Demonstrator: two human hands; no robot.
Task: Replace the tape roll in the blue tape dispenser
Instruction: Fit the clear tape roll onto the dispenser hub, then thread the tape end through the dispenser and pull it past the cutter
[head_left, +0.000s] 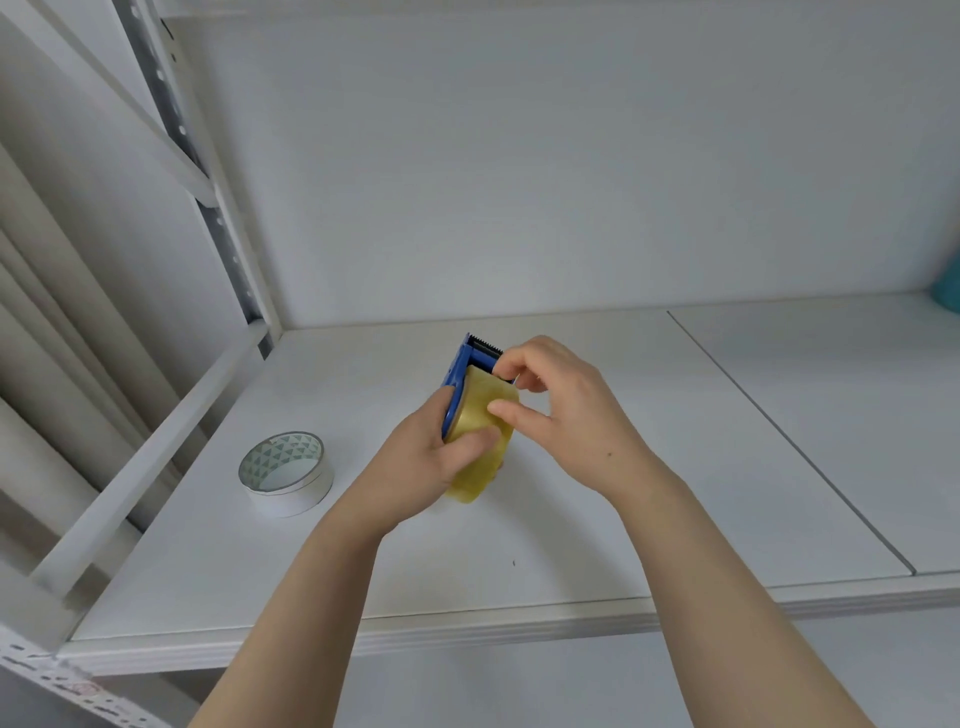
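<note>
Lying at left: spent white roll (285, 472), flat on tabletop (649, 467)
Left hand (431, 462): clamped on blue tape dispenser (460, 382), yellowish tape roll (480, 441) seated
Right hand (566, 410): pinching tape near cutter
Left: probably threading

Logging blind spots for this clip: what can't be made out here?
- Head view: whether the yellowish tape roll is fully seated in the blue dispenser; left hand and right hand cover it.
- Used core: any tape left, too small.
- Teal object: cut off by the right edge.
</note>
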